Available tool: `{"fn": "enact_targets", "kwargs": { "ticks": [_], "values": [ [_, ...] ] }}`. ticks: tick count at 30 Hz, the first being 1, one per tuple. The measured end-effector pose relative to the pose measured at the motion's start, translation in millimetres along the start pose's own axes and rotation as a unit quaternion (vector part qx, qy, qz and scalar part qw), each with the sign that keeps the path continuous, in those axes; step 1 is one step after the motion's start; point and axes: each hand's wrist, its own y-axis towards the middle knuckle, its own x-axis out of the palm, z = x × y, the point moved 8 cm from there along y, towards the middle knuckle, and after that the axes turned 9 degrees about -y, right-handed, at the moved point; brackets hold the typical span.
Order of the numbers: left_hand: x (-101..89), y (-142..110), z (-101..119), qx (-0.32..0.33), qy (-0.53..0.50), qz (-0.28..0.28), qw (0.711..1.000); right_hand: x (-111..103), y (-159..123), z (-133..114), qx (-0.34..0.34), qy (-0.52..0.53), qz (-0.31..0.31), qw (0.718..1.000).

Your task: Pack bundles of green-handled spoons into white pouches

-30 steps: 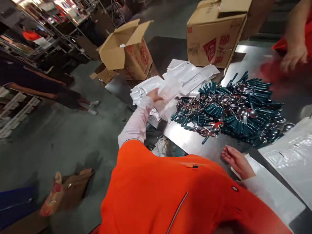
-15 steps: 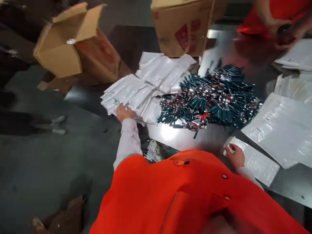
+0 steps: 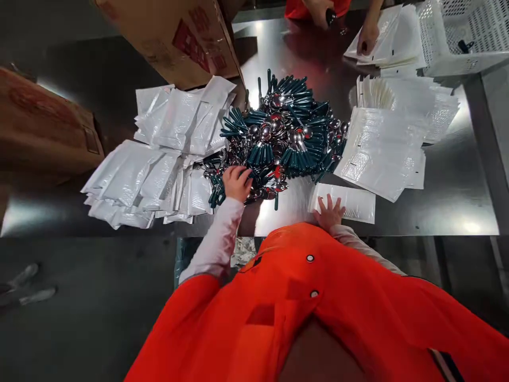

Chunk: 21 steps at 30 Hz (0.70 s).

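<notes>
My left hand (image 3: 237,183) is at the near-left edge of a heap of spoons (image 3: 292,127) with dark green handles and shiny metal bowls. Its fingers are curved and apart, touching the heap, with nothing visibly held. My right hand (image 3: 329,213) lies with spread fingers on the left end of a white bubble mailer (image 3: 358,203) near the table's front edge. To the right of the heap is a stack of flat white mailers (image 3: 384,151). Left of the heap, filled-looking white mailers (image 3: 131,175) lie overlapped in piles.
Cardboard boxes (image 3: 175,42) stand at the back left and far left of the metal table (image 3: 449,196). Across the table, a co-worker's hand (image 3: 320,11) holds a dark object; another hand (image 3: 368,38) rests on mailers. A white plastic basket (image 3: 445,58) sits at the back right.
My left hand has left the mailer piles and moved right to the spoons. My right hand has gone from gripping the mailer's end to spread fingers on it. The view has turned rightward.
</notes>
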Motion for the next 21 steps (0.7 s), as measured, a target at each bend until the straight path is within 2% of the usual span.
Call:
{"fn": "enact_targets", "kwargs": {
  "ticks": [2,4,7,9,11,15,17,21],
  "values": [
    [25.6,60.9,60.1,0.128,0.008,-0.079,0.989,-2.2,2.3,-2.8,0.000,0.026,0.023,0.999],
    [54.9,103.0,109.0,0.237,0.030,-0.162,0.958,-3.2,1.0,-0.1,0.009,0.046,0.043,0.998],
    [96.5,136.6,150.5,0.341,0.063,-0.272,0.898,-5.1,-7.8,12.0,0.046,0.066,0.072,0.994],
    [119.3,144.6,161.8,0.378,0.064,-0.329,0.863,-8.3,-16.3,21.5,0.073,0.079,0.096,0.990],
    [137.2,146.2,166.7,0.395,0.043,-0.364,0.843,-11.5,-24.0,28.9,0.092,0.085,0.109,0.986],
    [159.3,149.7,174.1,0.404,-0.016,-0.364,0.839,-16.2,-30.1,31.3,0.098,0.088,0.101,0.986],
    [168.6,153.2,177.6,0.411,-0.010,-0.365,0.835,-20.4,-29.6,28.0,0.091,0.092,0.107,0.986],
    [185.4,154.1,178.1,0.442,0.060,-0.411,0.795,-26.6,-26.4,22.0,0.083,0.097,0.119,0.985]
  ]
}}
